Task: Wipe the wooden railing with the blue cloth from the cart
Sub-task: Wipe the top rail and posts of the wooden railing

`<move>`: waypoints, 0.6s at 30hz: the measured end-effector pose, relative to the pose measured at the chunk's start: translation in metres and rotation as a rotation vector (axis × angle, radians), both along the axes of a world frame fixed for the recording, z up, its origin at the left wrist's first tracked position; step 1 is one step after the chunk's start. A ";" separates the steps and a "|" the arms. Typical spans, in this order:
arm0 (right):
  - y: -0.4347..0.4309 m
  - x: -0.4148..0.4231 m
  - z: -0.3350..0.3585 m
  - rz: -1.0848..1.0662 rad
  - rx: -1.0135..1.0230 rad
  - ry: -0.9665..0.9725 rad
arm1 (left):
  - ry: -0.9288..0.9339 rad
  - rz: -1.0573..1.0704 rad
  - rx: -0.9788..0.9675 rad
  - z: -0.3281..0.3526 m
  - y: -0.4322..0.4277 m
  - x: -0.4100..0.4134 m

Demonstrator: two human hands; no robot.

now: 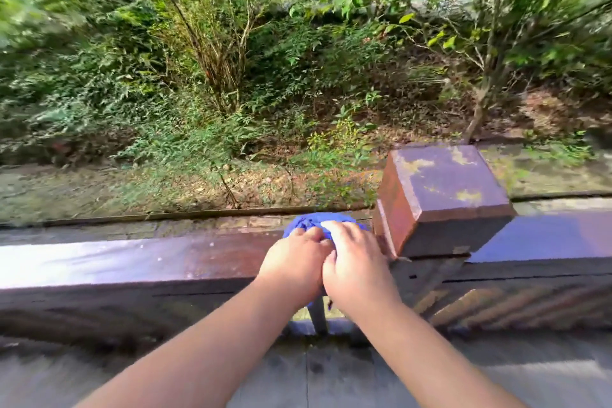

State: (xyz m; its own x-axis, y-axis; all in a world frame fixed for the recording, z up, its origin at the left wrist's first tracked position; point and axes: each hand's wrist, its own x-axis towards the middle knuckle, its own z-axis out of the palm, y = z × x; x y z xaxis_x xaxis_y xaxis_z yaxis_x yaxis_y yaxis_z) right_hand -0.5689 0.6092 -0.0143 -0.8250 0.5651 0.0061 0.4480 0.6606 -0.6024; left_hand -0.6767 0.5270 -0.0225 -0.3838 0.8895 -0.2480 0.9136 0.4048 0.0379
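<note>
The wooden railing (132, 258) runs left to right across the lower middle, dark brown with a wet sheen on its top. A bunched blue cloth (313, 221) lies on the rail top just left of the post. My left hand (294, 262) and my right hand (356, 262) press side by side on the cloth, fingers curled over it. Most of the cloth is hidden under the hands; a blue scrap shows below the rail between the wrists.
A square wooden post cap (443, 199) rises from the railing right beside my right hand. Beyond the rail lie a concrete ledge (99, 189), leaf litter and dense green shrubs. A grey plank floor (331, 374) lies below the railing. No cart is in view.
</note>
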 end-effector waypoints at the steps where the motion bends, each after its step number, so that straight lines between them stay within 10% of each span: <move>1: 0.005 -0.003 -0.004 0.026 -0.009 -0.034 | -0.018 0.026 0.062 -0.002 -0.003 0.000; 18: -0.095 -0.090 -0.003 0.315 0.167 -0.288 | -0.059 0.174 0.265 -0.012 -0.141 -0.077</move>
